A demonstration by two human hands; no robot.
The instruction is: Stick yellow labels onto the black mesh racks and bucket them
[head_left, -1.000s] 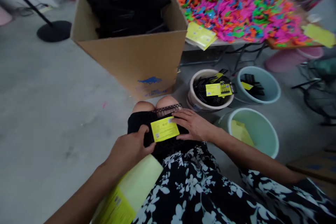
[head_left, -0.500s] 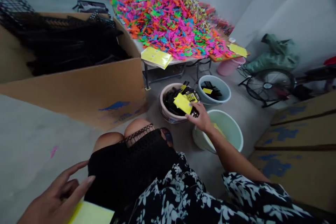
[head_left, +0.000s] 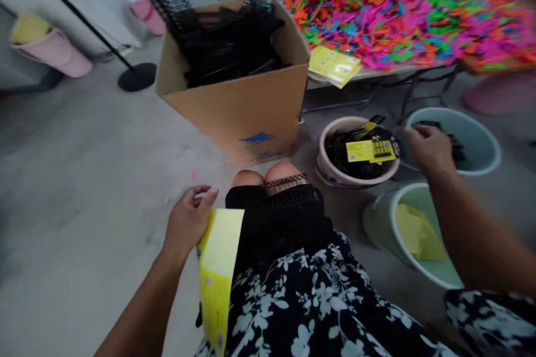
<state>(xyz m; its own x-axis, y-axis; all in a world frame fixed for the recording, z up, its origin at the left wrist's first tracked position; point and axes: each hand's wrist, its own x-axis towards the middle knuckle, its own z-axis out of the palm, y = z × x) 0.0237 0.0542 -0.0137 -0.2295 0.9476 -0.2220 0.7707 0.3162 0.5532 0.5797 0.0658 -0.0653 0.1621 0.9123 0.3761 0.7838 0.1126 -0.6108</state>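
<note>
My left hand [head_left: 188, 215] is at the left edge of my lap, fingers curled and thumb pointing right. Yellow printed cards [head_left: 218, 290] extend from beneath it and bend down along my thigh; the fingers seem closed on their edge. A black openwork plastic piece [head_left: 280, 181] rests across my knees. My right hand [head_left: 431, 148] hovers by the near left rim of the blue bucket [head_left: 496, 150], slightly blurred, its fingertips partly hidden. To its left, a yellow card with black bars [head_left: 366, 150] tops black pieces in the pink bucket [head_left: 358, 179].
A cardboard box [head_left: 251, 106] full of black plastic pieces stands ahead. Behind it, a table bears a heap of bright plastic pieces [head_left: 377, 17] and yellow sheets [head_left: 333, 64]. The green bucket [head_left: 379, 228] holds yellow cards [head_left: 419, 231]. A stand base [head_left: 137, 77] is at left.
My right hand has let go of the yellow card on the pink bucket and moved right to the blue one. The view has swung left, and my left hand is now fully visible beside my lap.
</note>
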